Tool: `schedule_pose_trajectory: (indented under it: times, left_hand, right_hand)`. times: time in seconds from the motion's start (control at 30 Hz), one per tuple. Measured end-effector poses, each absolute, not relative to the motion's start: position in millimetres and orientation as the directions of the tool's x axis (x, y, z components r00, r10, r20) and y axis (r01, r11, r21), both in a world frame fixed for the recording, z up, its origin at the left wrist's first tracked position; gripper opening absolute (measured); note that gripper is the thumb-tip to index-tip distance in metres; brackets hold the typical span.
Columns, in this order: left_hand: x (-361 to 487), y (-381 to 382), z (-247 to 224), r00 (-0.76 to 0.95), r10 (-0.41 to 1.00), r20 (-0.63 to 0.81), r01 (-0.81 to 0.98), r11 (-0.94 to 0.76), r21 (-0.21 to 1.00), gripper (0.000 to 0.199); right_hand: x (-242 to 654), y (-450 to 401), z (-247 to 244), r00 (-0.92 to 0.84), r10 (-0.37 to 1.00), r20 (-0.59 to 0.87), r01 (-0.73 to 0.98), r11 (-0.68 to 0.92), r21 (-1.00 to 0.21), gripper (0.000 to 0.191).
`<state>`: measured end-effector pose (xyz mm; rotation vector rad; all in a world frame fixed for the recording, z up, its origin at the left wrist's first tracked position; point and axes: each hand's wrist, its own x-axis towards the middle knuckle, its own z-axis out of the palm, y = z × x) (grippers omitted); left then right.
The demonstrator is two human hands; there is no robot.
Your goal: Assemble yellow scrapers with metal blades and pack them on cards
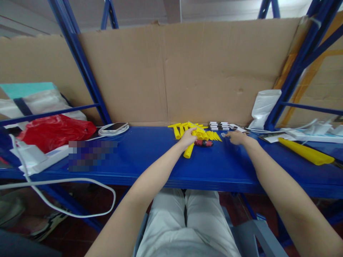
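Observation:
My left hand (pixel 188 137) is closed around a yellow T-shaped plastic piece (pixel 189 151), its thick round handle pointing toward me. My right hand (pixel 236 137) reaches down to the tabletop with its index finger stretched out, at a little group of tiny silvery parts (pixel 223 135). Beyond my left hand, several more yellow T-shaped pieces (pixel 177 131) lie in a row. Flat pointed yellow pieces (pixel 214 136) sit between my two hands. A red and black cylindrical tool (pixel 204 143) rests just right of the held piece.
Stacked white-and-black strips (pixel 219 126) lie at the cardboard backboard (pixel 203 71). A white pouch (pixel 265 109) leans at the right post. Farther right are a long yellow piece (pixel 305 151) and a power strip (pixel 313 135). Leftward, a phone (pixel 118 126) and red bag (pixel 57 132) sit on the blue table (pixel 150 150).

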<state>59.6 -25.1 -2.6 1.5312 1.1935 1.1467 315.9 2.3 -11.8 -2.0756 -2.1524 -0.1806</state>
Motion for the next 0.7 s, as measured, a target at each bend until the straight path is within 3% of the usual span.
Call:
schedule_pose_trajectory:
  times: [0.17,0.47,0.7]
  left_hand:
    - [60,-28,-1,0.113,0.984,0.135,0.192,-0.155,0.969,0.069]
    - [60,-28,0,0.111,0.983,0.143,0.174,-0.161,0.971,0.070]
    - [60,-30,1,0.110,0.984,0.140,0.127,-0.153,0.980,0.069]
  right_hand:
    - [301,-9,-2,0.060,0.998,0.025,0.998,-0.061,0.020,0.054]
    - [291,-6,-11,0.043,0.995,0.090,0.995,-0.051,0.088,0.047]
    - [293,3,-13,-0.038,0.987,0.157,0.999,0.032,0.043,0.036]
